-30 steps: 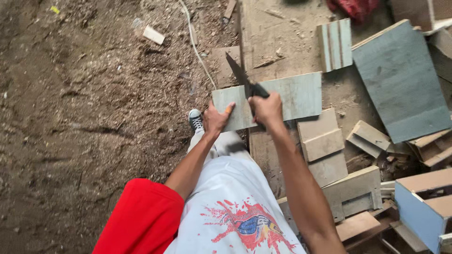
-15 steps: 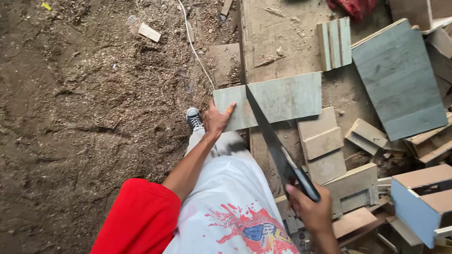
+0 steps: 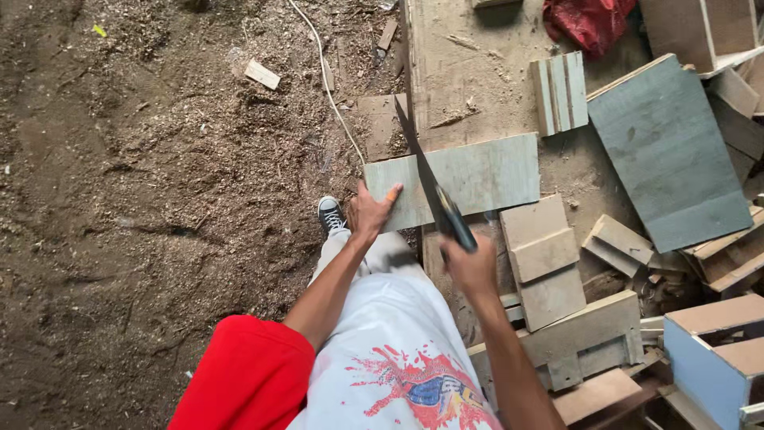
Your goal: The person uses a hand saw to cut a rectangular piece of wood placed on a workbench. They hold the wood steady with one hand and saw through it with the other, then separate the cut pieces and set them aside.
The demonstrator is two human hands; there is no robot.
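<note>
A grey-green rectangular board [image 3: 485, 177] lies across a long wooden plank [image 3: 469, 72]. My left hand [image 3: 369, 213] presses flat on the board's left end. My right hand [image 3: 471, 264] grips the dark handle of a hand saw [image 3: 430, 183], whose blade runs diagonally across the board, tip pointing up and left. My knee in light trousers and my shoe [image 3: 330, 213] sit just below the board.
Sawdust-covered dirt [image 3: 159, 199] fills the left side. A white cord [image 3: 334, 87] trails over it. Stacked wood offcuts [image 3: 549, 263], a large grey panel [image 3: 668, 151], a blue box [image 3: 708, 358] and a red cloth [image 3: 589, 20] crowd the right.
My right hand, drawn back low with the saw half a second ago, has pushed forward again, sliding the blade up across the board. My left hand stays pressed on the board.
</note>
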